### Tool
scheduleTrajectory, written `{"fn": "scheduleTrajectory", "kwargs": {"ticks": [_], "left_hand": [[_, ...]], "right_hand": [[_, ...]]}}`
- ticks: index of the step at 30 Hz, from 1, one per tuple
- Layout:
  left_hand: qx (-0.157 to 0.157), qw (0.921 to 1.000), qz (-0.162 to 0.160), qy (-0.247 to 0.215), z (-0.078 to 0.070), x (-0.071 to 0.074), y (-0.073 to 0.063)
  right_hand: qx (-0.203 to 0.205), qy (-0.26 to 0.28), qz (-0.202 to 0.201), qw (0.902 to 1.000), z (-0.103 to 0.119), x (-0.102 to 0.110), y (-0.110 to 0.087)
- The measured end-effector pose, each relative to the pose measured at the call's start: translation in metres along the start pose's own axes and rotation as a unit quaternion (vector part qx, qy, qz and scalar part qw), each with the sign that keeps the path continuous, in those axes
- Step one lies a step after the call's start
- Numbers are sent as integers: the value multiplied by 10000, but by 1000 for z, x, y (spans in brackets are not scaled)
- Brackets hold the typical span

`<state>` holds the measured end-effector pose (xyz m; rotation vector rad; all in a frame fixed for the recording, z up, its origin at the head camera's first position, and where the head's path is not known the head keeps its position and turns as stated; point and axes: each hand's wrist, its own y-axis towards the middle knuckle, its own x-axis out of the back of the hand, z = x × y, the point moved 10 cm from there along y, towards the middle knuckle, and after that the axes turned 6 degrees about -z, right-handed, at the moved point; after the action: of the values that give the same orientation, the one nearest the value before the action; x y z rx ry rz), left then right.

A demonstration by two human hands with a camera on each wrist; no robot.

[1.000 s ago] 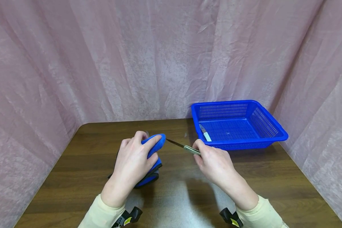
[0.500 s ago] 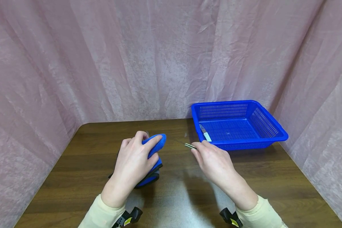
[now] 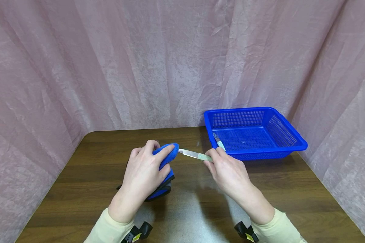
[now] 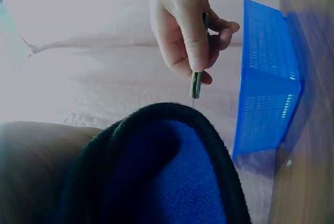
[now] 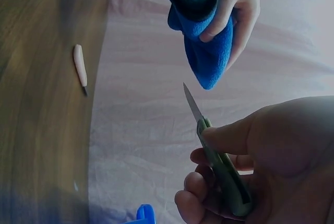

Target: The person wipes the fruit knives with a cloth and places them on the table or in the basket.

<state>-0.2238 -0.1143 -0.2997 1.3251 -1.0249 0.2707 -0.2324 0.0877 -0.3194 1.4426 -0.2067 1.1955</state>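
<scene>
My left hand grips a folded blue cloth with black edging. Between the thumb and fingers of my right hand is the pale green handle of a folding knife, its blade out and pointing left. In the head view the blade's tip lies right at the cloth's edge; the right wrist view shows the tip just short of the cloth's lower point. The blade's broad, bright side faces up. In the left wrist view the black-edged cloth covers most of the blade.
A blue plastic basket stands at the table's back right, close beyond my right hand. Inside its left end lies a knife with a pale handle. Another knife with a pinkish handle rests on the wooden table. Pink curtains hang behind.
The knife has rolled in my right hand: its blade went from dark, through a thin edge-on line, to a bright flat side. My left hand with the cloth has barely shifted.
</scene>
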Motion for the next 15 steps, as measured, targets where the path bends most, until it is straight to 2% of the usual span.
{"fn": "scheduleTrajectory", "kwargs": {"ticks": [8,15], "left_hand": [[-126,9999,17,16,-8,-1,0],[-351,9993,106,34,-21,-8,-1]], "right_hand": [[-116,-3,161,9998,-1,-3,0],[-171,-50,391,9991,0,-8,0]]}}
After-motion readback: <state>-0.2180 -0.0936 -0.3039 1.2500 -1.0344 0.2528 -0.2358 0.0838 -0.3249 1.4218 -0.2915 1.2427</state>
